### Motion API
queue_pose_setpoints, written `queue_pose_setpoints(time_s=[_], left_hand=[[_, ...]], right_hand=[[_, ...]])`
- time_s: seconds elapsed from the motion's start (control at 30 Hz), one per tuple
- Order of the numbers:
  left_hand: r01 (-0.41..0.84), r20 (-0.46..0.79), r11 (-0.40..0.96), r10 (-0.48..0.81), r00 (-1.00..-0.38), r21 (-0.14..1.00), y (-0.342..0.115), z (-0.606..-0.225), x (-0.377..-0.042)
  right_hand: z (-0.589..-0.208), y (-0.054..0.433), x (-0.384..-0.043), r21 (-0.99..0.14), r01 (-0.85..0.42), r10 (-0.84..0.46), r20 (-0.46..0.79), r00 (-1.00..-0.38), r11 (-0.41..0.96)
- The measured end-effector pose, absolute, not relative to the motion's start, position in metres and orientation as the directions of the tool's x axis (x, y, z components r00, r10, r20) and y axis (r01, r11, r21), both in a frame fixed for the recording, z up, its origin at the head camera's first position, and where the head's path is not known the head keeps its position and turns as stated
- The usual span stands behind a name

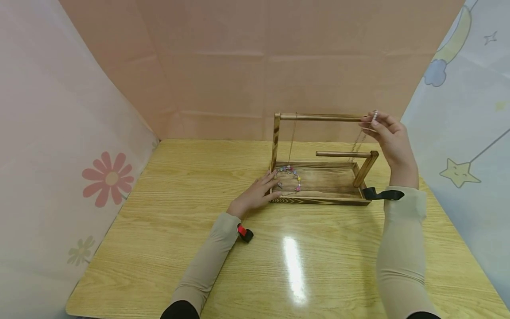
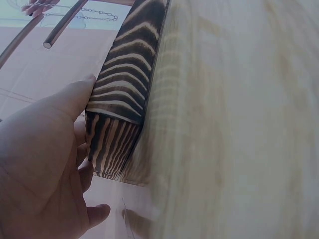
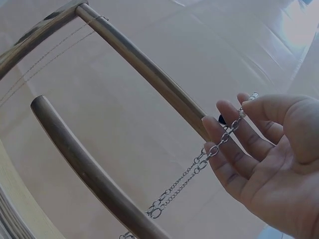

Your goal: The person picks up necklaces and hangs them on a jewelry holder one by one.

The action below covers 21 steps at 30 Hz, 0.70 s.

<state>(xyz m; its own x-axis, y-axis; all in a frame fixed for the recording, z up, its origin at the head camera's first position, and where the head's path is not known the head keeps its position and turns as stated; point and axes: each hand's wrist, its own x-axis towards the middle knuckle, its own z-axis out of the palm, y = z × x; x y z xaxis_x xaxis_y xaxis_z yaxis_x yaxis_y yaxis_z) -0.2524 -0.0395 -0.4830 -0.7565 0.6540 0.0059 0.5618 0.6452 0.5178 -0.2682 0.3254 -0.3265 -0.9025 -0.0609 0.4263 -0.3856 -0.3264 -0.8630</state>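
Note:
A wooden jewelry stand (image 1: 318,201) has a shallow tray, a long upper bar (image 1: 326,117) and a shorter lower bar (image 1: 342,154). My left hand (image 1: 255,195) grips the tray's front left corner; in the left wrist view its thumb lies against the striped front wall (image 2: 124,74). My right hand (image 1: 394,139) pinches a silver chain necklace (image 3: 187,177) with white beads (image 1: 375,116) between thumb and fingers, at the upper bar's right end. The chain's two strands hang down behind the lower bar. Whether it loops over the upper bar I cannot tell.
A thin chain (image 1: 292,137) hangs from the upper bar's left part. A colorful beaded strand (image 1: 299,178) lies in the tray's left end. The stand is on a wooden table (image 1: 179,248), with a pink sheet (image 1: 211,79) behind and printed sheets at both sides.

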Motion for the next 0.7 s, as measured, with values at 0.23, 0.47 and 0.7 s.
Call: queue_pose_setpoints(time_s=[0.23, 0.47, 0.7], left_hand=[[0.562, 0.001, 0.647, 0.655, -0.756, 0.516, -0.04, -0.4814, -0.2513], [0.562, -0.001, 0.646, 0.657, -0.754, 0.517, -0.0396, -0.4812, -0.2508], [0.556, -0.008, 0.644, 0.657, -0.754, 0.526, -0.0408, -0.4798, -0.2509]], right_hand=[[-0.3272, 0.3293, -0.2684, -0.85, -0.395, -0.05, 0.437, -0.898, -0.348], [-0.3259, 0.3323, -0.2668, -0.846, -0.402, -0.047, 0.444, -0.895, -0.352], [-0.3228, 0.3341, -0.2656, -0.86, -0.397, -0.028, 0.427, -0.904, -0.321]])
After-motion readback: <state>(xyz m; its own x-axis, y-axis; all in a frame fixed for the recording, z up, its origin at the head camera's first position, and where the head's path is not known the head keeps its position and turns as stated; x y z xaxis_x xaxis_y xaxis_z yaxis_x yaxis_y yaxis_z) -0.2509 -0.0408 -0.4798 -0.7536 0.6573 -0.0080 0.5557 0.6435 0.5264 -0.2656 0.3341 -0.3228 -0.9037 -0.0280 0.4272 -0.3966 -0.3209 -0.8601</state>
